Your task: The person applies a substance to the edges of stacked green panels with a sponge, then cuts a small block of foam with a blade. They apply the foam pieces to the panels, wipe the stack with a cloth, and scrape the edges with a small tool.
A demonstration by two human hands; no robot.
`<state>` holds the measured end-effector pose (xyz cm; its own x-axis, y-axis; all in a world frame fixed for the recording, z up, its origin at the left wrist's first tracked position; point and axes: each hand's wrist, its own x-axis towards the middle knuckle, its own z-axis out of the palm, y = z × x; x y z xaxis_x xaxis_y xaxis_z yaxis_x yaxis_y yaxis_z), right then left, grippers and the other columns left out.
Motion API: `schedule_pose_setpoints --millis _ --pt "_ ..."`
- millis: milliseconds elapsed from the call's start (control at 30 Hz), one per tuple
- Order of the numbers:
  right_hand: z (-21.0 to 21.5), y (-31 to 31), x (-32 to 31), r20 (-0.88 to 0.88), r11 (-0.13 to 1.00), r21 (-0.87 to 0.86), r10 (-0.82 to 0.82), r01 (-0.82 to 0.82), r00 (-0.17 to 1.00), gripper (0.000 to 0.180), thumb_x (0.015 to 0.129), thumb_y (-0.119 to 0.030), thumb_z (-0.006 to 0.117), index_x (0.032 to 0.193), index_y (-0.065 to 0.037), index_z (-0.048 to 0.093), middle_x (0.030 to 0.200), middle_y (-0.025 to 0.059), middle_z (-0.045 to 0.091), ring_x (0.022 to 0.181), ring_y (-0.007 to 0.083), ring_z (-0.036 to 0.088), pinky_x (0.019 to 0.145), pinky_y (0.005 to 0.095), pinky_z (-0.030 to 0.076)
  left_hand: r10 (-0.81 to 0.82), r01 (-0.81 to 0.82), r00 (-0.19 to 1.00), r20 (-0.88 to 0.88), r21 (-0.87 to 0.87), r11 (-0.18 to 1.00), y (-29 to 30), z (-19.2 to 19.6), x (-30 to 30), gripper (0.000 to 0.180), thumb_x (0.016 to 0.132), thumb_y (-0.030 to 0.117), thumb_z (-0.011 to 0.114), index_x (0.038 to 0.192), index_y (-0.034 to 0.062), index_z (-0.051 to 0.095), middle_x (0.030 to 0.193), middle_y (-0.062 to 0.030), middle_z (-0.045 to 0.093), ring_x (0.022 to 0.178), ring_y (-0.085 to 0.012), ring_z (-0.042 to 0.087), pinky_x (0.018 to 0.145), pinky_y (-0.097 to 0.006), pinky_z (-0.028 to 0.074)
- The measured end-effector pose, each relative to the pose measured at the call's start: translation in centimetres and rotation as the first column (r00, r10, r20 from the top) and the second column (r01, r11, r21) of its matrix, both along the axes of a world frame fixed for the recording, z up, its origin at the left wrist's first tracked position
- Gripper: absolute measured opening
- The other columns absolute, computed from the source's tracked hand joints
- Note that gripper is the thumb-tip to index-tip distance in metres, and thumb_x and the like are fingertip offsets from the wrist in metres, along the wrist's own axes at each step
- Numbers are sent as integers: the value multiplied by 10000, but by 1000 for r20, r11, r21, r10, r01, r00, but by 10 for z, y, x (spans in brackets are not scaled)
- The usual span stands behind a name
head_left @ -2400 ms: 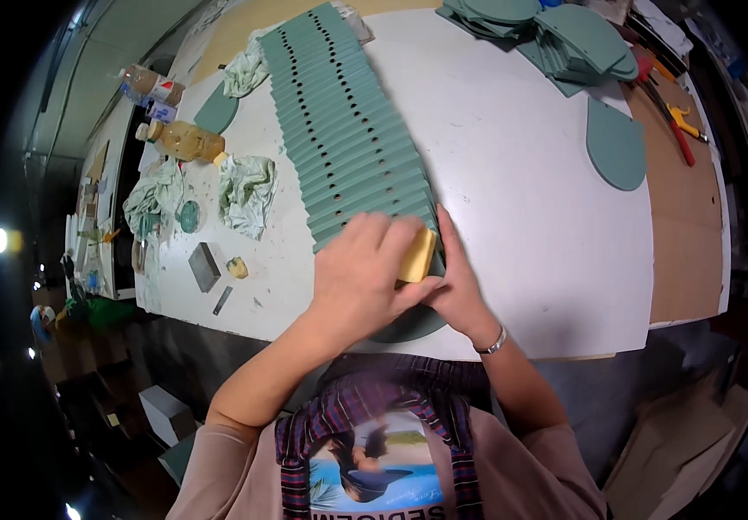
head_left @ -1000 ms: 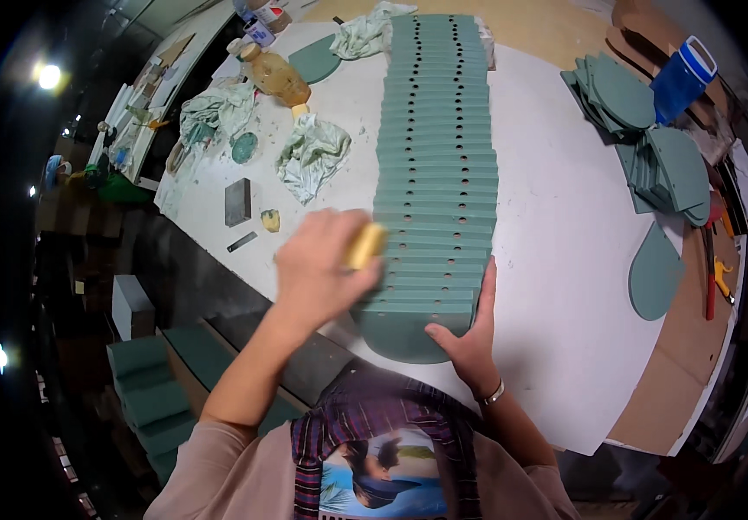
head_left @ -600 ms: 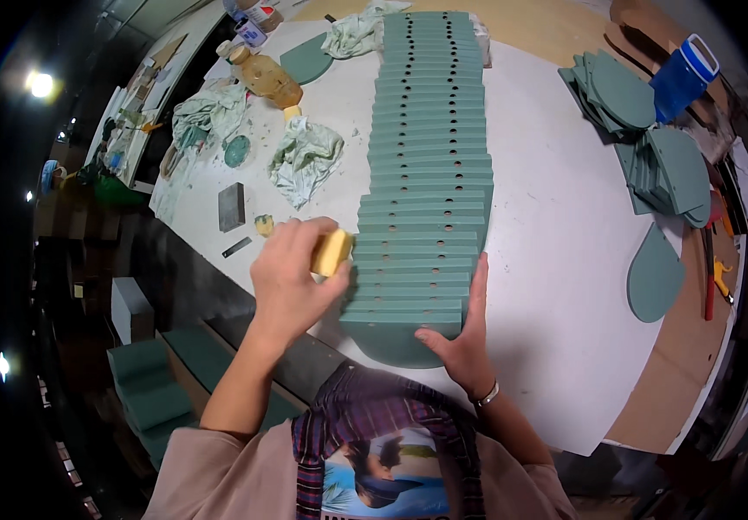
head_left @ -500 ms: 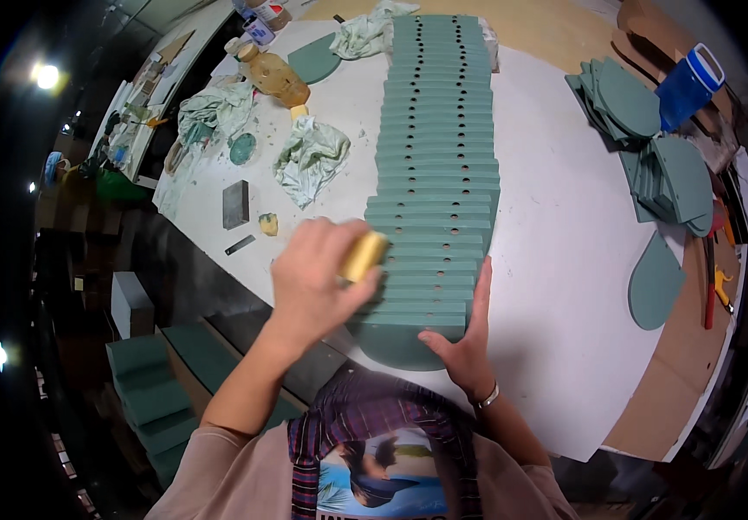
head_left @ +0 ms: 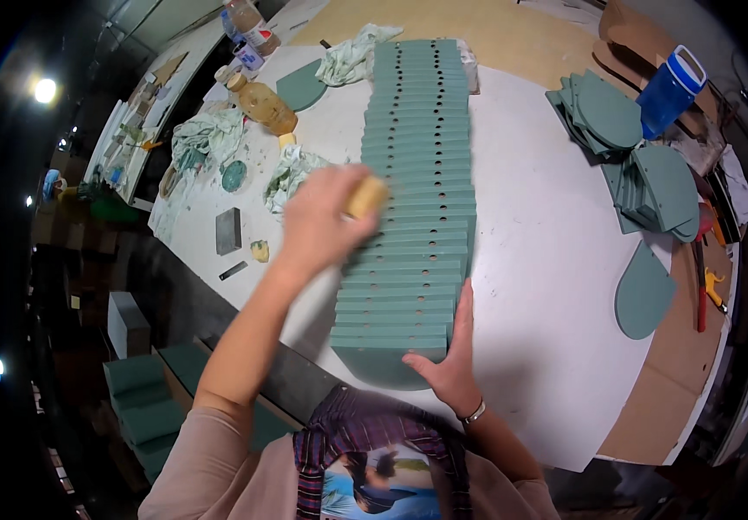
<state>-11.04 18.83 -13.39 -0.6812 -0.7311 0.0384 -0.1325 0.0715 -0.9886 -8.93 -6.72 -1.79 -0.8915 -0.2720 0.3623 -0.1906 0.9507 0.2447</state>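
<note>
A long row of green panels [head_left: 404, 276] stands on edge, packed face to face, with two lines of small holes along the top. My left hand [head_left: 326, 217] is closed round a yellow sponge [head_left: 367, 198] at the row's left side, partway along it; hand and sponge are blurred. My right hand [head_left: 450, 368] braces the near end, fingers stretched along the right side and thumb spread across the front panel. Beyond my left hand a crumpled pale cloth [head_left: 292, 178] lies partly hidden.
To the left lie a grey block [head_left: 228, 230], a yellow sponge scrap [head_left: 260, 251] and an amber bottle [head_left: 261, 106]. Loose green panels [head_left: 664, 191] are piled at the right by a blue jug [head_left: 673, 91]. A single teardrop panel [head_left: 643, 295] lies nearer on the right.
My left hand has moved the sponge away from me along the left side of the row. My right hand keeps its place at the near end. The whole view has shifted slightly.
</note>
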Motion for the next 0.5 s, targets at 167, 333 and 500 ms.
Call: schedule_pose_setpoints --millis 167,333,500 --pt "1 4 -3 -95 996 92 0 9 995 1303 620 -381 907 1543 75 108 1624 275 100 1502 436 136 1223 488 163 116 -100 986 -118 134 986 -3 6 -15 444 738 112 782 1158 83 640 961 -108 633 841 -257 639 747 -351 537" --pt "-5 2 2 -149 999 47 21 -14 989 1305 636 -420 902 1541 80 106 1615 294 92 1488 452 148 1214 503 168 57 -57 998 27 18 998 -34 -1 -30 438 755 170 794 1171 144 660 944 -105 630 857 -266 638 758 -361 534" --pt "-6 6 0 -168 998 58 5 5 986 1302 654 -493 884 1537 87 124 1605 303 103 1471 470 167 1195 535 186 -68 69 995 -67 15 997 -27 8 -52 396 782 199 772 1157 144 655 960 -96 640 881 -272 638 802 -353 523"
